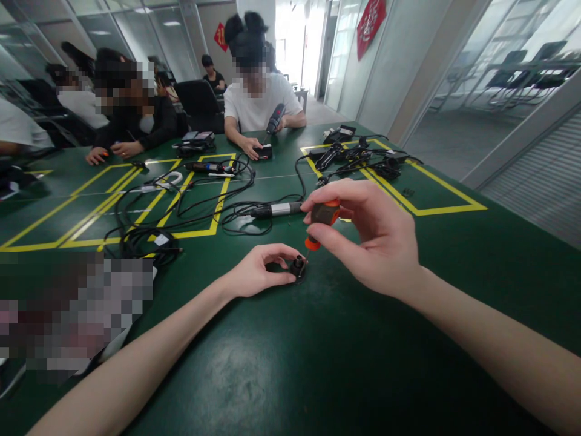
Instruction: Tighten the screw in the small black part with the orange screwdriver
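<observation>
Between the thumb and fingers of my right hand (376,236) is a screwdriver (324,215) with a dark and orange handle. Its thin shaft slants down, and the tip ends close beside a small black cylindrical part (298,266); whether they touch I cannot tell. That part stands upright on the green table (272,345), and my left hand (261,269) pinches it at its side with thumb and fingers. A dark round base shows at its foot.
Beyond my hands lie a silver-and-black cylindrical tool (276,210), coiled black cables (154,245) and a heap of black devices (336,157). Yellow tape (449,212) marks the table. A co-worker (261,100) opposite holds a power screwdriver (275,119). Another person (136,118) sits at the left.
</observation>
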`<state>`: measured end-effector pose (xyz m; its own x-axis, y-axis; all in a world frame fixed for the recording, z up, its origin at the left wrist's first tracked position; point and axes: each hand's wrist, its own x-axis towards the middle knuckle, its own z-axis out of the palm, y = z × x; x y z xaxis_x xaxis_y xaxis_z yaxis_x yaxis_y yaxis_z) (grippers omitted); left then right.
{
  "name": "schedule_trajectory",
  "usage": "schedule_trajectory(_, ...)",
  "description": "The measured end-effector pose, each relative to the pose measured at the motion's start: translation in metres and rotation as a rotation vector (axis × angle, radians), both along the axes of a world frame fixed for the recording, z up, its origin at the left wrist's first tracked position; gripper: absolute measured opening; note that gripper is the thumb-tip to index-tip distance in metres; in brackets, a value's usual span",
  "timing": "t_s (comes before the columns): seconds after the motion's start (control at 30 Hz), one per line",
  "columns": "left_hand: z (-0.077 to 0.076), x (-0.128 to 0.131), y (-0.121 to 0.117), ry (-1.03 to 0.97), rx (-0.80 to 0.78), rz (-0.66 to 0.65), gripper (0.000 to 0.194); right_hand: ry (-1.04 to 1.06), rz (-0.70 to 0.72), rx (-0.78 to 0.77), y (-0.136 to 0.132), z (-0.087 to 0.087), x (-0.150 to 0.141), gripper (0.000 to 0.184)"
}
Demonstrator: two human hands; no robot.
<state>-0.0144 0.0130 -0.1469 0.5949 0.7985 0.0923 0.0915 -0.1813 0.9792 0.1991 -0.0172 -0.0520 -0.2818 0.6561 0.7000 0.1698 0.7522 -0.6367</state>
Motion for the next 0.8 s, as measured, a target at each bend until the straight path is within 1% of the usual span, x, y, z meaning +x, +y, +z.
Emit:
schedule_trajectory(0.07, 0.000, 0.002, -0.004, 0.023, 0.040, 0.014, 0.036, 0.033, -0.004, -0.022, -0.001, 0.001, -0.001, 0.014)
schedule_trajectory(0.1, 0.000, 0.002, -0.006, 0.023, 0.067, 0.021, 0.039, 0.045, 0.006, -0.049, -0.002, 0.001, -0.001, 0.014)
schedule_trajectory(0.2, 0.001, 0.003, -0.010, 0.034, 0.167, 0.031, 0.054, 0.081, 0.094, -0.156, -0.002, 0.002, 0.000, 0.015)
schedule_trajectory(0.27, 0.004, 0.003, -0.011, 0.083, 0.260, 0.027, 0.057, 0.109, 0.163, -0.213, -0.002, 0.003, 0.001, 0.017)
schedule_trajectory(0.37, 0.006, 0.002, -0.012, 0.144, 0.399, 0.010, 0.050, 0.164, 0.234, -0.267, -0.001, 0.003, 0.001, 0.019)
schedule_trajectory(0.43, 0.006, 0.001, -0.012, 0.168, 0.459, -0.001, 0.044, 0.211, 0.274, -0.285, 0.001, 0.001, 0.001, 0.022)
schedule_trajectory(0.6, -0.001, -0.003, -0.011, 0.242, 0.562, 0.003, 0.047, 0.294, 0.335, -0.284, 0.006, -0.004, -0.001, 0.017)
schedule_trajectory(0.7, -0.004, -0.004, -0.010, 0.290, 0.609, 0.010, 0.048, 0.314, 0.456, -0.394, 0.008, -0.003, -0.001, 0.013)
schedule_trajectory(0.8, -0.001, -0.004, -0.008, 0.322, 0.644, 0.007, 0.045, 0.370, 0.578, -0.541, 0.006, 0.000, 0.001, 0.008)
